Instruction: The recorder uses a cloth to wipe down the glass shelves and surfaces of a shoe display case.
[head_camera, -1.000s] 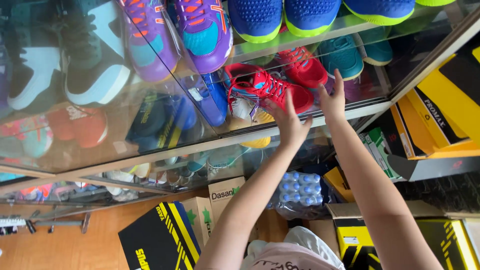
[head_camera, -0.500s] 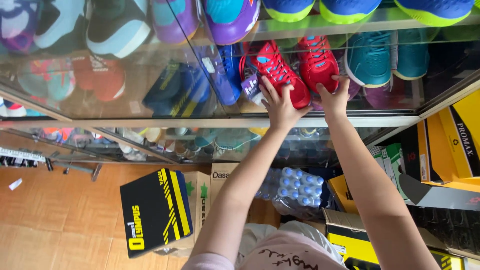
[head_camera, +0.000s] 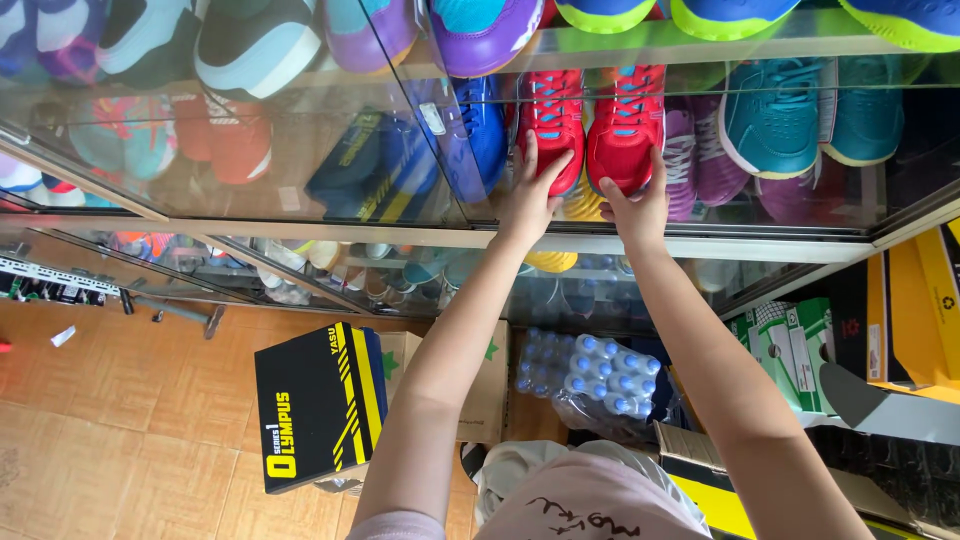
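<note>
You are reaching up into the glass cabinet (head_camera: 300, 190), both arms raised. Your left hand (head_camera: 530, 195) is gripping the left red shoe (head_camera: 552, 115), fingers (head_camera: 527, 150) spread up its side. Your right hand (head_camera: 636, 205) is cupping the heel of the right red shoe (head_camera: 625, 120), fingers spread around it. Both shoes are sitting side by side on the glass shelf (head_camera: 700, 215), between a blue shoe (head_camera: 480, 135) and purple shoes (head_camera: 690, 150). A pack of bottles (head_camera: 590, 375) is lying on the floor below.
</note>
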